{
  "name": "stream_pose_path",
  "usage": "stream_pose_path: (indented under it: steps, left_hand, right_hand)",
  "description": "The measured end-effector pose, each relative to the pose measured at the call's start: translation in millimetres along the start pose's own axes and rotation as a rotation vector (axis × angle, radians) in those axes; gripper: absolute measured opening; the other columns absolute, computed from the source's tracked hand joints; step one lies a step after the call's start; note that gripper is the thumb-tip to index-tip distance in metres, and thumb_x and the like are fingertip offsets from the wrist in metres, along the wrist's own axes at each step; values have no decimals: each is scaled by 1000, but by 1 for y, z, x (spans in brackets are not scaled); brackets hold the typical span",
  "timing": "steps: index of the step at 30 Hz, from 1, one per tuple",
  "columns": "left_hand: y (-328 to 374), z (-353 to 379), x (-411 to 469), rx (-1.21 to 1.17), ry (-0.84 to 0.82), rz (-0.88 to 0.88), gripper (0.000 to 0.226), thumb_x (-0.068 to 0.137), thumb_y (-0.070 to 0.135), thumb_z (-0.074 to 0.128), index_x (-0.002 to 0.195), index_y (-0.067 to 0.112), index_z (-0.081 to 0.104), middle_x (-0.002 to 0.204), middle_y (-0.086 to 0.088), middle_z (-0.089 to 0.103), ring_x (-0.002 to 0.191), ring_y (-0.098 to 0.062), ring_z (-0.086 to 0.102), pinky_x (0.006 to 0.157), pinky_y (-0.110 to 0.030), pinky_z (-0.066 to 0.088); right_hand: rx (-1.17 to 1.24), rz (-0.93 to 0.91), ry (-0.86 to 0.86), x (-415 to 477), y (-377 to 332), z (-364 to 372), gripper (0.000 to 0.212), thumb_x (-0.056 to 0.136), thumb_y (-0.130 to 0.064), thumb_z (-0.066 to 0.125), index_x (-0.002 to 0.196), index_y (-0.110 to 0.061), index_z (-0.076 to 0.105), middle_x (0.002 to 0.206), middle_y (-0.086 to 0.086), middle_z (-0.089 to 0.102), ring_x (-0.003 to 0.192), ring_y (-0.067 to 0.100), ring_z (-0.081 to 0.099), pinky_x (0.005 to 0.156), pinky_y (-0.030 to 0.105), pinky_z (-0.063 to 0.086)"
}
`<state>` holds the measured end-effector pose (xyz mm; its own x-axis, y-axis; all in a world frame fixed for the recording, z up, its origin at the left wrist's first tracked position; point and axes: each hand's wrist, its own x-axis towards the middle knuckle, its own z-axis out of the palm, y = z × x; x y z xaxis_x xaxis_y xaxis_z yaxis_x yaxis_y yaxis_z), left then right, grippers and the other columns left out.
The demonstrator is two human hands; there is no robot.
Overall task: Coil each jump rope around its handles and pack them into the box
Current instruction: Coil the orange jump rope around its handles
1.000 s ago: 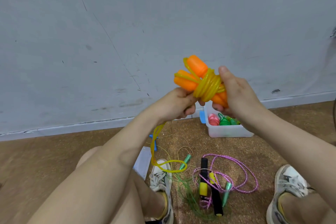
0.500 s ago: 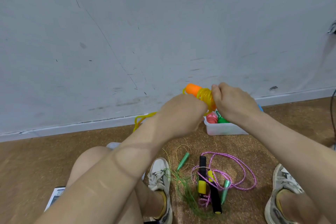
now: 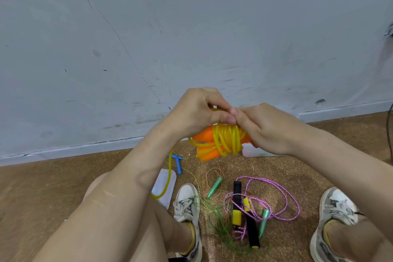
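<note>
I hold an orange-handled jump rope [image 3: 221,142] in front of me, its yellow cord wound many times round the two handles. My left hand [image 3: 197,110] pinches the yellow cord above the bundle. My right hand [image 3: 270,127] grips the right end of the handles. A loose yellow loop [image 3: 168,176] hangs down past my left forearm. The white box [image 3: 253,152] sits on the floor behind the bundle, mostly hidden by my right hand.
On the brown floor lie a pink rope with black-and-yellow handles [image 3: 244,210], a thin green rope with green handles [image 3: 214,187], a blue handle [image 3: 177,162] and a clear plastic bag [image 3: 164,185]. My shoes [image 3: 188,208] flank them. A grey wall stands ahead.
The bundle has come lower and nearer me. My left hand swung from left of the bundle up over its top with the cord, adding another turn. The loose tail now hangs down.
</note>
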<state>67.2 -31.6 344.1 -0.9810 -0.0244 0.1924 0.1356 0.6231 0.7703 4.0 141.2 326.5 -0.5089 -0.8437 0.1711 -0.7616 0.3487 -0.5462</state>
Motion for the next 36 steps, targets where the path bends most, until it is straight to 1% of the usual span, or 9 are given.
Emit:
stream_pose_path:
  steps: [7,11,14,18,21,23,26,30,36]
  left_hand:
    - [4,-8,-1,-334,-283,-225,18,63,36,69,57,20,74,54,7,64,51,-1,52,51,-15,42]
    - [-3,7,9,-585,-203,-351,32,81,27,57,56,17,72,52,6,64,47,-3,58,50,-18,47]
    - [-7,24,11,-732,-56,-430,39,101,10,35,68,15,55,47,4,52,39,-5,46,42,-18,38]
    - [-1,41,3,-490,-99,-353,32,105,17,29,85,11,54,56,-4,27,37,-6,23,37,-14,23]
    - [-2,49,-1,105,-149,-191,27,103,22,36,120,13,55,72,-20,50,59,-24,51,57,-27,37]
    - [-1,48,-6,566,-189,-16,28,101,25,39,125,15,51,91,-18,63,88,-33,58,67,-35,41]
    - [5,39,-8,931,-108,162,25,99,33,40,115,19,54,98,-11,66,97,-34,59,65,-35,33]
    - [8,34,-7,1080,-118,239,31,96,41,44,119,24,56,101,-8,66,96,-33,61,66,-34,35]
    - [7,12,-5,897,-89,184,36,83,62,55,101,33,66,78,3,65,85,-23,60,64,-30,36]
  right_hand:
    - [174,25,-61,-3,-15,-4,72,69,-82,45,81,-13,61,58,-3,51,52,7,46,57,34,40]
    - [386,95,52,1,-12,-9,59,68,-70,67,69,-13,52,49,-4,48,44,12,44,46,26,35]
    - [659,226,202,8,-8,-13,40,76,-55,56,76,-16,52,49,6,49,40,18,43,38,19,28]
    - [841,400,365,15,4,-14,47,95,-50,39,93,-5,54,60,17,50,35,14,33,39,14,20]
    - [802,534,470,17,22,-12,54,91,-58,38,104,-7,49,60,13,50,32,12,32,38,16,24]
    - [604,565,534,17,31,-8,47,92,-59,40,101,-13,45,68,11,57,40,15,46,42,24,33]
    - [72,493,455,14,34,3,40,95,-58,36,99,-19,43,79,9,57,71,29,51,63,38,38]
    - [-336,399,196,10,25,19,38,97,-58,27,98,-21,38,83,13,56,82,36,54,63,38,32]
    - [-150,243,-44,5,24,22,37,98,-54,25,80,-26,41,79,-1,56,84,29,55,68,36,39]
